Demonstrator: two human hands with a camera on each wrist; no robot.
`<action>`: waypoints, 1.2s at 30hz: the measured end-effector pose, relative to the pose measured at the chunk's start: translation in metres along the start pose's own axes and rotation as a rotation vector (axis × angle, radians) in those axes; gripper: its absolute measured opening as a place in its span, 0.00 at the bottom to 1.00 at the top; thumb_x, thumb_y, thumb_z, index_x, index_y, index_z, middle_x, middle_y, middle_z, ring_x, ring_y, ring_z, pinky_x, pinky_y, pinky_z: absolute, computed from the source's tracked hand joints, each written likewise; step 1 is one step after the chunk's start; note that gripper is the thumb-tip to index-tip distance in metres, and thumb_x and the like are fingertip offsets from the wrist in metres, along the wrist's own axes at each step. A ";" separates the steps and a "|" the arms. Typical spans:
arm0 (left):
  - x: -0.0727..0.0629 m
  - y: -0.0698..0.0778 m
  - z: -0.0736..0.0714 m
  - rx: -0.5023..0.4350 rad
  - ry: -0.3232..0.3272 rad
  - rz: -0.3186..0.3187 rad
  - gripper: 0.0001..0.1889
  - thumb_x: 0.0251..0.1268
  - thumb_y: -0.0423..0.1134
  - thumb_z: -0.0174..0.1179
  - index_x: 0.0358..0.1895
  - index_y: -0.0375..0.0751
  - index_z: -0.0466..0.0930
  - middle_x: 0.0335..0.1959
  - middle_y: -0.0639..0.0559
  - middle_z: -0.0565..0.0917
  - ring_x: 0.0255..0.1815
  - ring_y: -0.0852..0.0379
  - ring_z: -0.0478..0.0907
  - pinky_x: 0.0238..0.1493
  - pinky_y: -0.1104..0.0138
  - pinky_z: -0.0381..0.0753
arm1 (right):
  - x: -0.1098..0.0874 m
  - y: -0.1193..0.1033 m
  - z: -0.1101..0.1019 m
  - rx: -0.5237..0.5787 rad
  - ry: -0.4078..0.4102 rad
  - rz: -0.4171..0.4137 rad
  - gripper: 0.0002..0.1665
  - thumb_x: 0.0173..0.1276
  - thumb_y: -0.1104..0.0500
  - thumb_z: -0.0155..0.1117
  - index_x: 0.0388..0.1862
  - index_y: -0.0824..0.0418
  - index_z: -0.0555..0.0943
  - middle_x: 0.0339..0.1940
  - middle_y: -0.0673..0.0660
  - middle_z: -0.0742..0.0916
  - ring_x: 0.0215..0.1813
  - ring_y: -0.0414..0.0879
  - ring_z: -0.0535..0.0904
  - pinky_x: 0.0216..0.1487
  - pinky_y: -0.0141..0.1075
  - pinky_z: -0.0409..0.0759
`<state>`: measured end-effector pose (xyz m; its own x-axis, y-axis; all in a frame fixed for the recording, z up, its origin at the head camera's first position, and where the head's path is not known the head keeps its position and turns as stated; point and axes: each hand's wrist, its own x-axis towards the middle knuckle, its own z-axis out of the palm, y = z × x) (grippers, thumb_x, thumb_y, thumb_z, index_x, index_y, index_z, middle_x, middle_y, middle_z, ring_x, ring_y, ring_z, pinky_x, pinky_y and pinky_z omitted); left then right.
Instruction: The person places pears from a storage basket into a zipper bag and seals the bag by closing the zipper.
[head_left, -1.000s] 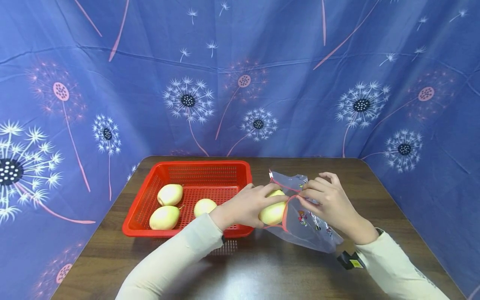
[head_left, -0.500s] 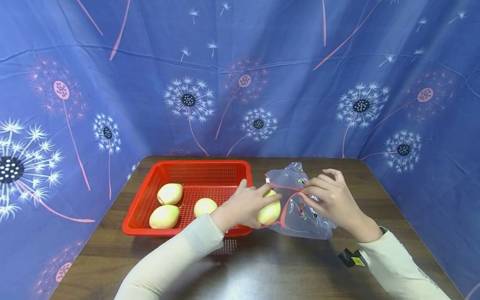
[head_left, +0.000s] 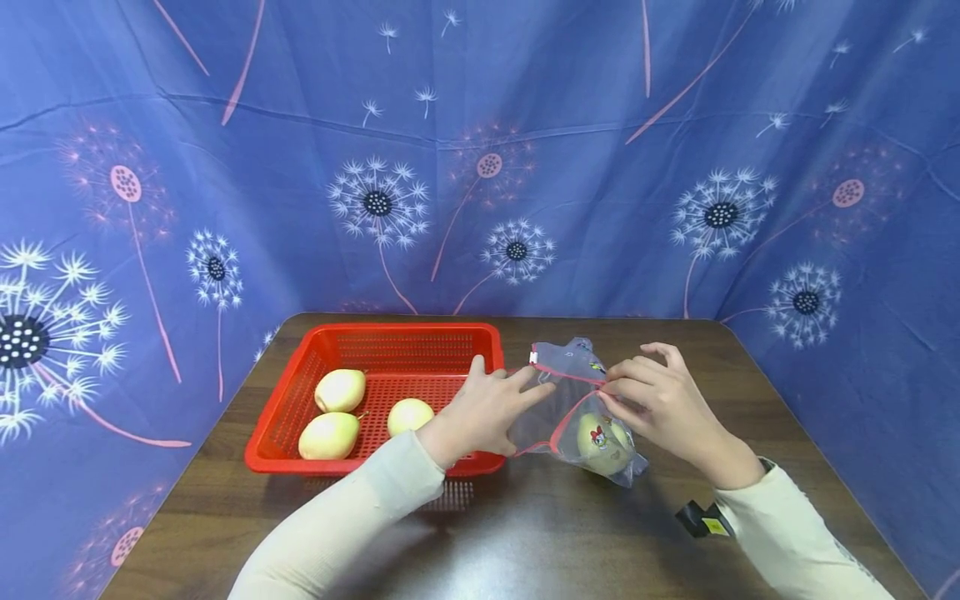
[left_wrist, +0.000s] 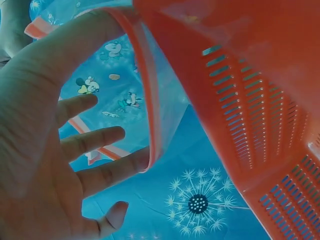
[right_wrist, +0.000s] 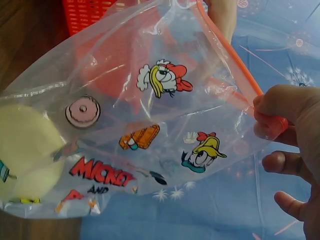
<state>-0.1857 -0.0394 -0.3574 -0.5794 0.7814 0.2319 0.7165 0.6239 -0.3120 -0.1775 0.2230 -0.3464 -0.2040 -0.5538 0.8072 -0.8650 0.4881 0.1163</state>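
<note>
A clear plastic zip bag with red edging and cartoon prints hangs between the hands. One pale yellow pear lies low inside it, also seen through the plastic in the right wrist view. My right hand pinches the red-edged rim between thumb and fingers. At the bag's mouth my left hand holds no fruit; its fingers are spread, and in the left wrist view the red rim passes over the thumb and touches a fingertip.
A red perforated basket stands left of the bag, close to the left hand. Several pears, such as this one, lie in it. A small black item with a yellow label is by the right sleeve. A blue dandelion-print cloth surrounds the table.
The pear has left my left hand and dropped to the bottom of the bag, rightward. The left fingers now spread at the bag's mouth. My right hand keeps its pinch on the rim.
</note>
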 end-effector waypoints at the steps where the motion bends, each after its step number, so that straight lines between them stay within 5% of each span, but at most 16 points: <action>1: -0.001 0.000 0.000 0.005 0.001 -0.001 0.49 0.35 0.64 0.77 0.69 0.60 0.70 0.58 0.56 0.76 0.33 0.55 0.80 0.35 0.57 0.64 | 0.000 0.000 0.000 0.001 0.001 0.003 0.24 0.77 0.50 0.54 0.24 0.58 0.85 0.28 0.51 0.85 0.29 0.45 0.79 0.53 0.54 0.65; 11: -0.004 -0.005 -0.002 0.010 0.048 0.026 0.44 0.43 0.64 0.73 0.69 0.60 0.71 0.58 0.56 0.76 0.42 0.57 0.82 0.34 0.58 0.64 | 0.000 -0.002 0.002 0.011 -0.006 0.044 0.24 0.77 0.48 0.54 0.24 0.58 0.85 0.28 0.50 0.85 0.30 0.46 0.79 0.58 0.48 0.63; 20: -0.007 -0.020 -0.010 -0.170 0.054 0.124 0.40 0.54 0.58 0.70 0.72 0.58 0.68 0.62 0.58 0.75 0.38 0.62 0.79 0.34 0.63 0.66 | 0.001 -0.002 0.004 0.000 -0.009 0.051 0.25 0.77 0.48 0.54 0.23 0.58 0.85 0.28 0.51 0.85 0.29 0.46 0.79 0.55 0.50 0.65; 27: -0.012 -0.035 -0.015 -0.226 0.190 0.207 0.36 0.52 0.47 0.70 0.69 0.53 0.72 0.54 0.57 0.79 0.33 0.62 0.77 0.32 0.64 0.65 | -0.001 -0.003 0.000 0.000 -0.037 0.094 0.26 0.77 0.47 0.53 0.24 0.58 0.85 0.28 0.51 0.85 0.30 0.47 0.79 0.58 0.47 0.63; 30: -0.018 -0.042 -0.017 -0.221 0.225 0.183 0.35 0.53 0.46 0.69 0.68 0.52 0.73 0.54 0.54 0.79 0.38 0.58 0.78 0.36 0.61 0.68 | -0.002 -0.002 0.000 -0.002 -0.015 0.076 0.25 0.77 0.48 0.53 0.23 0.58 0.85 0.27 0.51 0.85 0.29 0.47 0.79 0.58 0.46 0.63; 36: -0.036 -0.067 -0.022 -0.172 0.187 0.057 0.39 0.50 0.49 0.70 0.70 0.52 0.70 0.56 0.49 0.78 0.51 0.51 0.76 0.44 0.55 0.70 | -0.002 0.001 0.001 -0.002 0.022 0.046 0.23 0.76 0.49 0.55 0.22 0.56 0.85 0.27 0.50 0.85 0.29 0.45 0.79 0.56 0.47 0.64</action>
<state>-0.2041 -0.1094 -0.3243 -0.4655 0.7946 0.3897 0.8110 0.5593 -0.1717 -0.1783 0.2237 -0.3489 -0.2332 -0.5160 0.8242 -0.8541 0.5139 0.0800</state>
